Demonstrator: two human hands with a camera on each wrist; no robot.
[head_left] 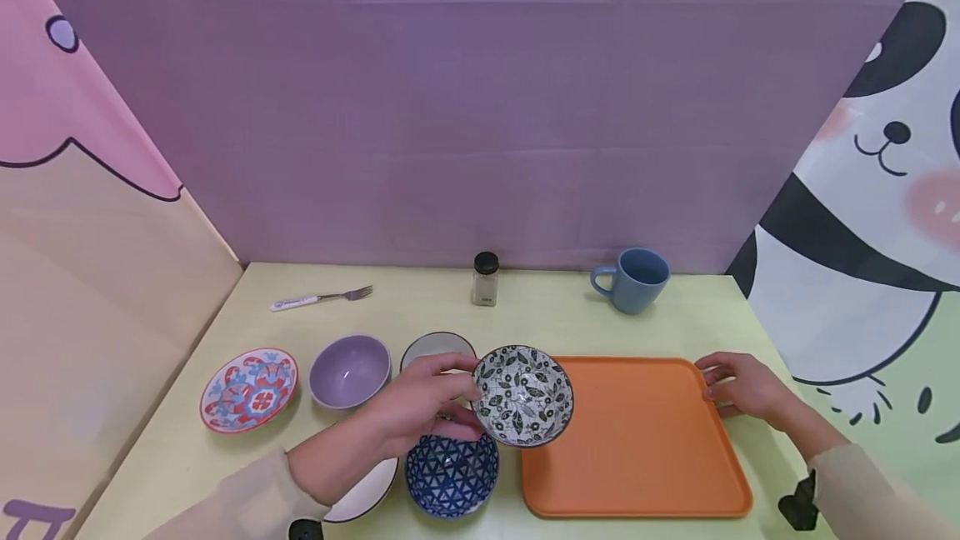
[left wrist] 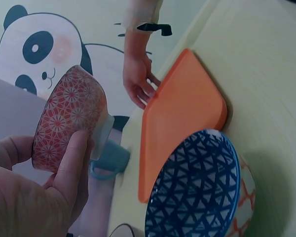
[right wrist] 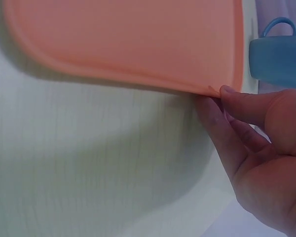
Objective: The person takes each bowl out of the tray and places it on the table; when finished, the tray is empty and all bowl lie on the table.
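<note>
My left hand (head_left: 431, 407) grips a small bowl (head_left: 523, 397) by its side, thumb and fingers round the rim and wall. Dark leaves and flowers on white line the inside; the outside, in the left wrist view, has a red floral pattern on the bowl (left wrist: 71, 116). It is held up over the left edge of an orange tray (head_left: 637, 440). At the tray's far right corner, my right hand (head_left: 742, 386) pinches the rim between thumb and fingers, as the right wrist view shows on the tray (right wrist: 138, 39). Just below the left hand sits a blue triangle-patterned bowl (head_left: 452, 477).
Left of the tray are a purple bowl (head_left: 350, 372), a red-and-blue patterned plate (head_left: 249, 390) and two white dishes, one a dark-rimmed dish (head_left: 437, 344) partly hidden by the hand. Along the back lie a fork (head_left: 322, 298), a black-capped jar (head_left: 485, 280) and a blue mug (head_left: 633, 280).
</note>
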